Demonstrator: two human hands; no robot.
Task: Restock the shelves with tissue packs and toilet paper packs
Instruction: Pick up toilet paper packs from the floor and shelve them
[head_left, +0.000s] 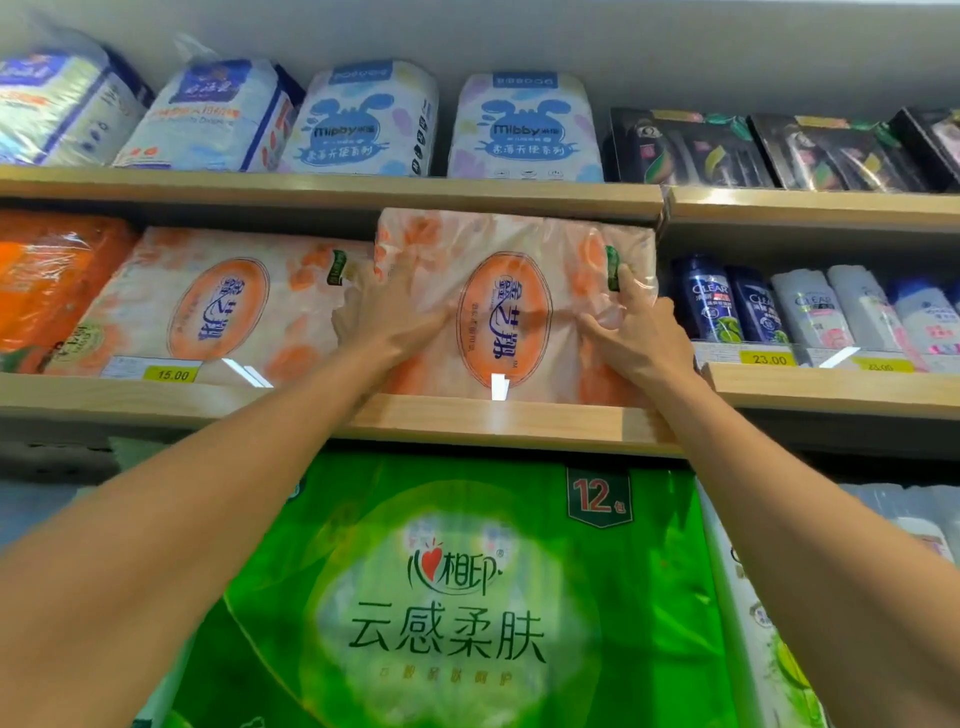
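An orange-and-white toilet paper pack (514, 306) stands on the middle shelf (498, 418), its top just under the shelf above. My left hand (389, 317) presses flat against the left part of its front, fingers straight. My right hand (631, 332) lies against the pack's right edge, index finger pointing up and thumb spread across the front. Loose wrapping hides its other fingers. A matching pack (228, 306) lies to the left on the same shelf.
Shampoo bottles (727, 306) fill the shelf section to the right. The top shelf (332, 189) holds diaper packs (524, 130) and dark boxed sets (685, 148). A large green 12-roll tissue pack (447, 597) sits below. An orange pack (47, 280) is at far left.
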